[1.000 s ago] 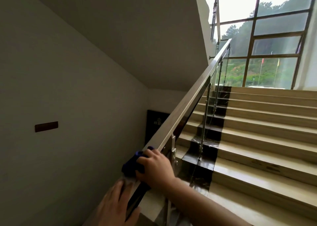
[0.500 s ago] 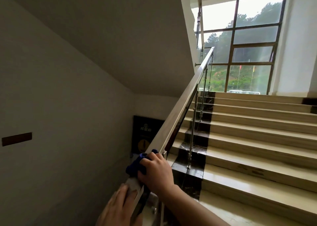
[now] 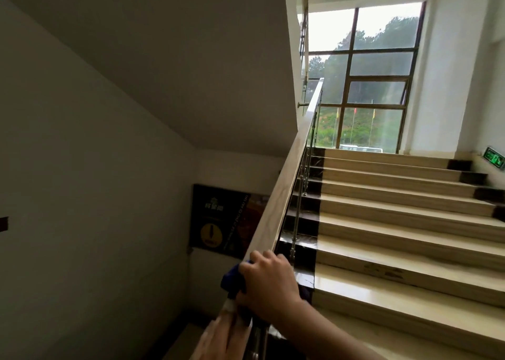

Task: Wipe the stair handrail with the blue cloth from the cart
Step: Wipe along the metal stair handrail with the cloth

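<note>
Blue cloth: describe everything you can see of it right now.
The blue cloth is dark blue, soft and bunched, mostly hidden under the right hand, whose curled fingers grip it against the pale wood-look handrail near its lower end. Only a crumpled fold shows on the rail's wall side; its full size cannot be told.

On the handrail, right hand around blue cloth, left hand just below.

Head view faces up the stairs, close to handrail.
</note>
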